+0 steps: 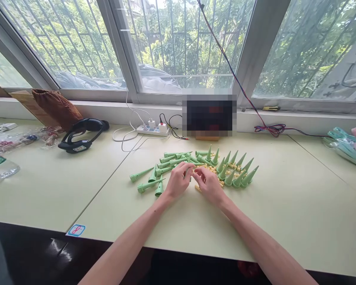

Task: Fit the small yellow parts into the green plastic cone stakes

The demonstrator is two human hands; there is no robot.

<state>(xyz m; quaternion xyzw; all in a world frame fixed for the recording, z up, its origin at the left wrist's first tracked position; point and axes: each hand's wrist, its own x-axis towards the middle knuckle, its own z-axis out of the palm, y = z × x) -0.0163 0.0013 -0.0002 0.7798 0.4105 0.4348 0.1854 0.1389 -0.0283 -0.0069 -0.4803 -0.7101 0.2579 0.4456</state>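
Note:
My left hand (pixel 178 181) is closed around a green plant watering spike (pixel 189 158), whose tip shows above the fingers. Close against it, my right hand (pixel 209 183) pinches at the same spot; whatever lies between its fingertips is hidden. Several green spikes (pixel 150 186) lie loosely to the left of and behind my hands. To the right, more green spikes (pixel 229 178) stand upright on their wide ends in rows. Small yellow valve-like pieces (pixel 219 183) are scattered around and under my right hand.
Black headphones (pixel 84 136) and a brown drawstring bag (pixel 56 109) sit at the left, near a plastic bottle (pixel 2 166). A power strip (pixel 154 130) with cables and a blurred-out box (pixel 209 114) stand by the window. Bagged colored items (pixel 348 142) lie far right.

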